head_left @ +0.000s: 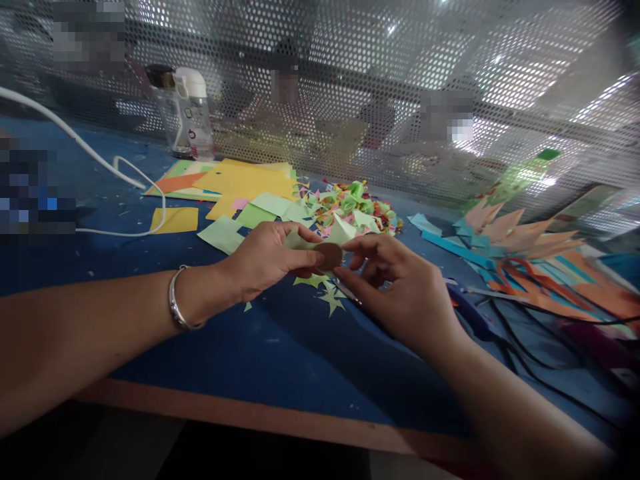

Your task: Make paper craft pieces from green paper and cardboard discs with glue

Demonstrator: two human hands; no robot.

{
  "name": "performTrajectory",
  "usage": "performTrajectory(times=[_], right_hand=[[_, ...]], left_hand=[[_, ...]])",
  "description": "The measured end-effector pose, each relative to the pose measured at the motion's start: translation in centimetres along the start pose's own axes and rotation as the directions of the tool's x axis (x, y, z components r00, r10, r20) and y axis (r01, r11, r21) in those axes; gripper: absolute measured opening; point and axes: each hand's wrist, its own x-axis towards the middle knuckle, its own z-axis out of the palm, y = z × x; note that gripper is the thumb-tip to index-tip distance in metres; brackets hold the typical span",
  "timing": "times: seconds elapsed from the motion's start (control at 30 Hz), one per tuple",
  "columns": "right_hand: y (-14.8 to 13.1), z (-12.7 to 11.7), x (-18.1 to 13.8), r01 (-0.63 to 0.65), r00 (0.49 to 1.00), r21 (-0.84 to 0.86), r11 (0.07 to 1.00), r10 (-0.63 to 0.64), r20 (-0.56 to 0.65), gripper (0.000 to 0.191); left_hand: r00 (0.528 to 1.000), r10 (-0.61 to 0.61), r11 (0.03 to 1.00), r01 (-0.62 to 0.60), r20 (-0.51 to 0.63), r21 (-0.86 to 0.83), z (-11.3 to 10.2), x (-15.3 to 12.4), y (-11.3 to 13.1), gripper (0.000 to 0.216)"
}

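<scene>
Surface: a blue-topped surface [280, 360] with a reddish-brown front edge [250, 405]; a perforated metal panel [240, 93] rises along its back edge.
Room in front: blue top with a few specks runs between the hands and the front edge, giving the wrists space toward the body.
Room behind: tight, as pale green sheets [221, 235] and a heap of multicoloured paper scraps [357, 203] lie just beyond the fingers.
Left side: a white cable [90, 150] loops in from the left edge near a yellow paper square [175, 219]; a stack of coloured paper [250, 179] and two bottles [200, 127] stand toward the back left.
Right side: blue-handled scissors [473, 317] lie just beyond the right hand, with black cords [530, 360] and orange and blue paper cutouts [530, 260] toward the right edge.
Brown disc: the round brown disc [331, 256] sits between the two hands, raised over the middle of the surface, with pale green paper [343, 230] behind it.
Left grip: the left hand [265, 257] pinches the disc's left part, thumb on its near face.
Right grip: the right hand [405, 287] has thumb and forefinger at the disc's right rim; cannot tell whether they pinch.
Below: a green paper star [332, 300] lies under the hands.
</scene>
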Motion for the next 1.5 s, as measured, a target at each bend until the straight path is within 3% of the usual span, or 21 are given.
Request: performTrajectory(times=[0.13, 0.23, 0.4, 0.53, 0.63, 0.8, 0.97, 1.13, 1.37, 1.5], right_hand=[[0.1, -0.4, 0.3, -0.068, 0.997, -0.014, 0.998, 0.068, -0.032, 0.018], [0.5, -0.9, 0.6, -0.130, 0.989, -0.097, 0.987, 0.136, 0.060, 0.021], [1.3, -2.1, 0.9, -0.161, 0.877, -0.319, 0.934, 0.284, 0.388, 0.025], [1.5, -2.5, 0.8, -0.096, 0.800, -0.437, 0.894, 0.331, 0.501, 0.022], [1.5, -2.4, 0.7, -0.045, 0.780, -0.467, 0.883, 0.323, 0.536, 0.012], [1.3, -2.4, 0.9, -0.088, 0.808, -0.427, 0.900, 0.315, 0.498, 0.011], [1.3, -2.8, 1.0, -0.179, 0.900, -0.217, 0.960, 0.249, 0.357, 0.018], [0.9, -2.2, 0.7, -0.184, 0.953, -0.138, 0.973, 0.211, 0.215, 0.019], [-0.1, -1.7, 0.5, -0.156, 0.970, -0.039, 0.987, 0.160, 0.185, 0.018], [-0.1, -1.0, 0.6, -0.259, 0.950, 0.257, 0.931, 0.198, 0.240, 0.020]], left_hand=[[0.999, 0.035, 0.999, -0.036, -0.039, -0.032, -0.1, 0.1, 0.0, 0.019], [0.997, 0.058, 0.998, -0.059, -0.051, -0.023, -0.2, 0.2, -0.1, 0.017], [0.992, 0.070, 0.996, -0.064, -0.109, 0.062, -0.3, 0.4, -0.1, 0.015], [0.980, 0.077, 0.986, -0.048, -0.183, 0.157, -0.3, 0.5, 0.0, 0.017], [0.978, 0.055, 0.989, -0.026, -0.200, 0.146, -0.3, 0.6, 0.2, 0.016], [0.994, -0.029, 1.000, 0.027, -0.110, -0.016, -0.1, 0.4, 0.2, 0.018], [0.993, -0.115, 0.979, 0.118, 0.030, -0.168, -0.1, 0.4, 0.0, 0.026], [0.996, -0.023, 0.981, 0.039, 0.090, -0.189, 0.2, 0.2, 0.0, 0.024], [0.993, 0.048, 0.971, -0.020, 0.112, -0.240, 0.7, 0.0, -0.3, 0.024], [0.992, 0.109, 0.947, -0.084, 0.064, -0.312, 0.7, 0.3, -0.5, 0.024]])
